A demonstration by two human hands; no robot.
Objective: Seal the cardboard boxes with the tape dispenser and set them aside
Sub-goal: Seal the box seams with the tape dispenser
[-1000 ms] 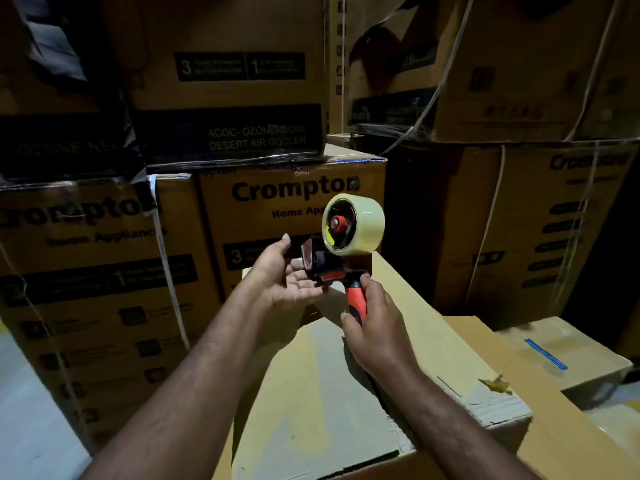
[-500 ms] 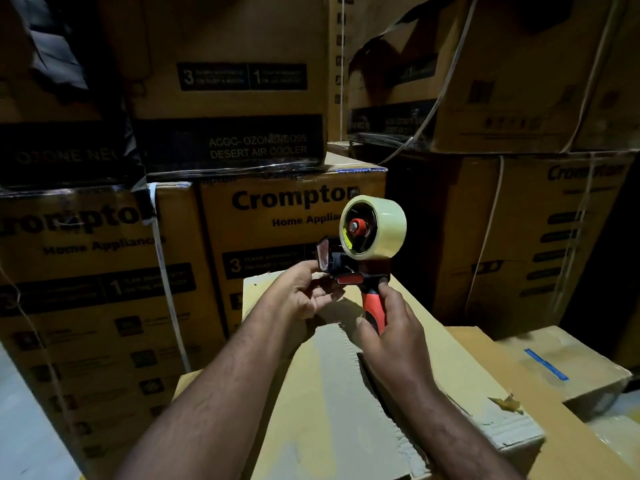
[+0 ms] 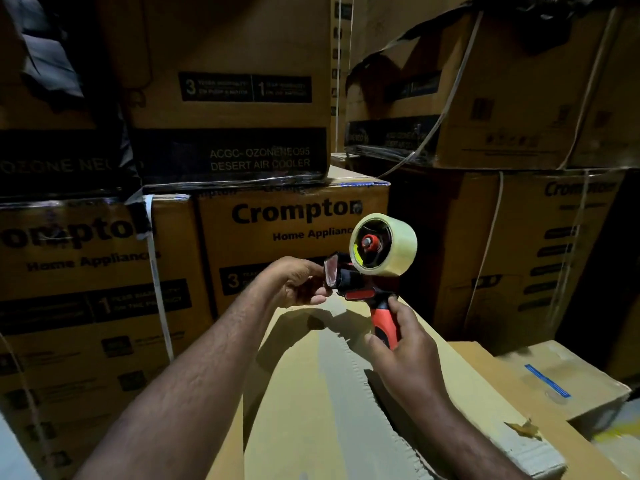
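Note:
A plain cardboard box [image 3: 311, 410] lies in front of me, its top flaps meeting along a seam that runs away from me. Above its far end I hold a tape dispenser [image 3: 367, 271] with a red-and-black body and a pale roll of tape on top. My right hand [image 3: 405, 344] grips its red handle from below. My left hand [image 3: 298, 282] is at the dispenser's front end, fingertips pinching at the tape end by the flap there.
Stacks of large printed appliance cartons [image 3: 284, 230] wall in the back, left and right, some bound with white straps. A smaller box with a blue tape strip [image 3: 561, 379] sits low at the right. Another flat carton [image 3: 588, 455] lies under the right edge of my box.
The dispenser has risen slightly and shifted right over the box. My left hand went from open-palmed beside the dispenser to fingertips closed at its front end.

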